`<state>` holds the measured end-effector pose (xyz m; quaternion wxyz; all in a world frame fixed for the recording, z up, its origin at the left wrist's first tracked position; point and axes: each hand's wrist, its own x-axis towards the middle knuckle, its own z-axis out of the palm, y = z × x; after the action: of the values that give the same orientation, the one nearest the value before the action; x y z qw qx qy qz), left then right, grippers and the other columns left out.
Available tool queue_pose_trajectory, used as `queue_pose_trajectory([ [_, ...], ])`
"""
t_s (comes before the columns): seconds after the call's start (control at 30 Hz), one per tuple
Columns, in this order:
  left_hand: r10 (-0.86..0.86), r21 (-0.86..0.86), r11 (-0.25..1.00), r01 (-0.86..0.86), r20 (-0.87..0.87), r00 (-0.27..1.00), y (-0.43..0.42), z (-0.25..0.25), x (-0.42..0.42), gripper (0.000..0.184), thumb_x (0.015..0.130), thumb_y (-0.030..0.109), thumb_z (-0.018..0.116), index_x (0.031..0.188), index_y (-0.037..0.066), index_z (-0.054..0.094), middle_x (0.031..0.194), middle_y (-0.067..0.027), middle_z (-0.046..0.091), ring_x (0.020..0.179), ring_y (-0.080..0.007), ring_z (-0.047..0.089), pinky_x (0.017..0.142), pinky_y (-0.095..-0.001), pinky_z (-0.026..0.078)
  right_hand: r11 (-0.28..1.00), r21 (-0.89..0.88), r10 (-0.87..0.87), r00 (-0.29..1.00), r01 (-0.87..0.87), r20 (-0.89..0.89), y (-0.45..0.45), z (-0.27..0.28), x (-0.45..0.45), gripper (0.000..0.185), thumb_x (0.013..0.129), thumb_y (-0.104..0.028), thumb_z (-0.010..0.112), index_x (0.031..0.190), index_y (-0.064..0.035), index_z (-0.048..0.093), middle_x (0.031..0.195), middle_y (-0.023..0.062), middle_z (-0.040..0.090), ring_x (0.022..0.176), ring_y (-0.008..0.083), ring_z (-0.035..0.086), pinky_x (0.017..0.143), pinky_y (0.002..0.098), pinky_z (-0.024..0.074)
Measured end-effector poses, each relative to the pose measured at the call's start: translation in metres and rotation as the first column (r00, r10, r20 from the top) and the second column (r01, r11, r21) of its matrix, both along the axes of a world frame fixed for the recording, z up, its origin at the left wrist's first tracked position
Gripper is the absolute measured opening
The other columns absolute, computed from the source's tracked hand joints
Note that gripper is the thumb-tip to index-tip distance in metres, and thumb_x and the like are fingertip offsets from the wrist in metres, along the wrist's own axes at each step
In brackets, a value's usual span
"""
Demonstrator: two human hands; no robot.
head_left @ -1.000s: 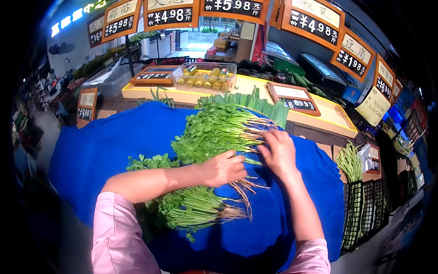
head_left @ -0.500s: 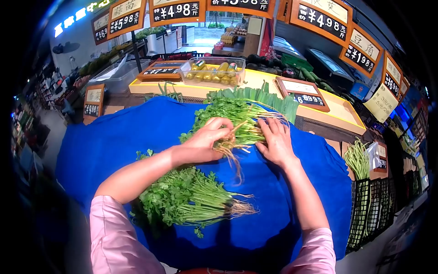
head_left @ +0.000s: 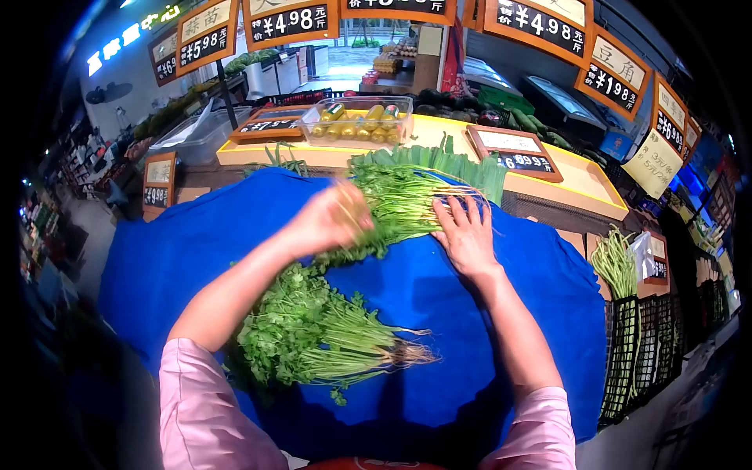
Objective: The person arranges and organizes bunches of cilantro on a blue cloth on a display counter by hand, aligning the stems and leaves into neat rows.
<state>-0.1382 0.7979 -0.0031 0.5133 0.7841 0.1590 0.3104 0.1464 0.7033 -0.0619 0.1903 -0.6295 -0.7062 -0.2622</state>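
A bunch of leafy greens with roots (head_left: pixel 403 200) lies at the far side of a blue cloth (head_left: pixel 439 345). My right hand (head_left: pixel 468 235) rests flat on its root end, fingers spread. Over the leaves at its left is my left hand (head_left: pixel 333 219), smeared by motion; yellowish strands show at its fingers, but its grip is unclear. Nearer to me lies a second bunch of greens (head_left: pixel 329 333), its leaves to the left and its brown roots to the right, with neither hand on it.
Behind the cloth stand a yellow-edged tray (head_left: pixel 564 192), a clear box of yellow-green produce (head_left: pixel 356 121) and long green leaves (head_left: pixel 470 174). Price signs (head_left: pixel 540 23) hang above. Long beans (head_left: pixel 616 266) and a black crate (head_left: pixel 638 352) are at the right.
My left hand, which held rooted stems over the far bunch, has moved left and up and is now blurred. My right hand has stayed on the root end, its fingers more spread.
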Motion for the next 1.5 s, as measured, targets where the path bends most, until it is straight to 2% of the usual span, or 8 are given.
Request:
queue_pose_trajectory([
  [0.23,0.559,-0.438,0.814,-0.383,0.409,0.721,0.038,0.046,-0.077,0.024,0.077,-0.003,0.057,0.100,0.001,0.053,0.088,-0.0067,0.061,0.082,-0.0189,0.063,0.079,-0.0333,0.055,0.999,-0.016,-0.044,0.999,0.045,0.028,0.009,0.006,-0.005,0.051,0.089,-0.039,0.059,0.134,-0.0158,0.051,0.133,0.0121,0.051,0.127,0.0366,0.040,0.107,0.0599,0.0254],
  [0.47,0.665,0.243,0.666,-0.705,0.235,0.709,-0.010,0.065,-0.021,0.032,0.080,-0.008,0.054,0.108,0.006,0.048,0.099,-0.0078,0.059,0.093,-0.0206,0.059,0.082,-0.0308,0.049,0.974,-0.196,-0.108,0.994,0.110,0.019,0.000,0.020,-0.011,0.060,0.091,-0.040,0.057,0.143,-0.0157,0.040,0.145,0.0153,0.040,0.134,0.0383,0.034,0.110,0.0583,0.0225],
  [0.57,0.569,0.699,0.533,-0.477,0.121,0.813,-0.042,0.034,0.036,0.046,0.079,0.006,0.067,0.120,0.005,0.048,0.114,-0.0205,0.056,0.110,-0.0336,0.053,0.095,-0.0437,0.043,0.954,-0.298,-0.047,0.990,0.005,-0.135,-0.005,0.022,-0.005,0.068,0.090,-0.047,0.056,0.146,-0.0156,0.034,0.150,0.0151,0.034,0.138,0.0413,0.029,0.111,0.0601,0.0203],
  [0.77,0.502,0.765,0.644,-0.031,-0.392,0.771,-0.033,0.012,0.037,0.089,0.067,0.030,0.083,0.142,0.009,0.040,0.145,-0.0252,0.035,0.135,-0.0405,0.035,0.112,-0.0453,0.029,0.898,-0.322,0.180,0.918,-0.301,-0.354,-0.043,0.047,0.040,0.077,0.076,-0.010,0.073,0.144,-0.0088,0.036,0.151,0.0174,0.032,0.142,0.0337,0.026,0.116,0.0445,0.0245],
  [0.9,0.564,0.782,0.616,-0.100,-0.349,0.748,-0.001,0.011,0.004,0.032,0.078,0.021,0.074,0.104,0.006,0.065,0.101,-0.0136,0.064,0.100,-0.0350,0.057,0.088,-0.0450,0.045,0.970,-0.046,0.217,0.936,-0.238,-0.279,-0.068,0.054,0.039,0.044,0.077,-0.005,0.069,0.120,-0.0035,0.060,0.128,0.0174,0.055,0.121,0.0353,0.050,0.102,0.0414,0.0410],
  [1.13,0.593,0.800,0.599,0.003,-0.447,0.670,0.006,-0.034,-0.005,0.041,0.077,0.040,0.075,0.101,0.007,0.068,0.096,-0.0111,0.066,0.097,-0.0319,0.061,0.090,-0.0434,0.044,0.946,-0.246,0.131,0.943,-0.211,-0.305,-0.077,0.034,-0.017,0.041,0.081,-0.037,0.071,0.102,-0.0018,0.067,0.091,0.0164,0.066,0.090,0.0336,0.062,0.080,0.0427,0.0483],
  [1.3,0.407,0.522,0.852,0.051,-0.720,0.561,0.016,-0.025,0.001,0.037,0.078,0.039,0.075,0.090,0.005,0.066,0.081,-0.0124,0.065,0.083,-0.0323,0.064,0.075,-0.0423,0.048,0.869,-0.474,-0.066,0.915,-0.143,-0.398,-0.065,0.039,-0.024,0.033,0.081,-0.032,0.072,0.099,-0.0047,0.069,0.086,0.0150,0.068,0.085,0.0307,0.065,0.074,0.0408,0.0502],
  [1.5,0.411,0.432,0.873,-0.225,-0.405,0.817,0.032,-0.009,-0.003,0.029,0.078,0.024,0.078,0.073,0.003,0.059,0.058,-0.0054,0.051,0.055,-0.0133,0.046,0.055,-0.0327,0.040,0.896,-0.342,-0.079,0.656,-0.284,-0.750,-0.050,0.050,-0.010,0.012,0.084,-0.018,0.068,0.087,-0.0065,0.071,0.075,0.0118,0.068,0.069,0.0269,0.066,0.065,0.0381,0.0501],
])
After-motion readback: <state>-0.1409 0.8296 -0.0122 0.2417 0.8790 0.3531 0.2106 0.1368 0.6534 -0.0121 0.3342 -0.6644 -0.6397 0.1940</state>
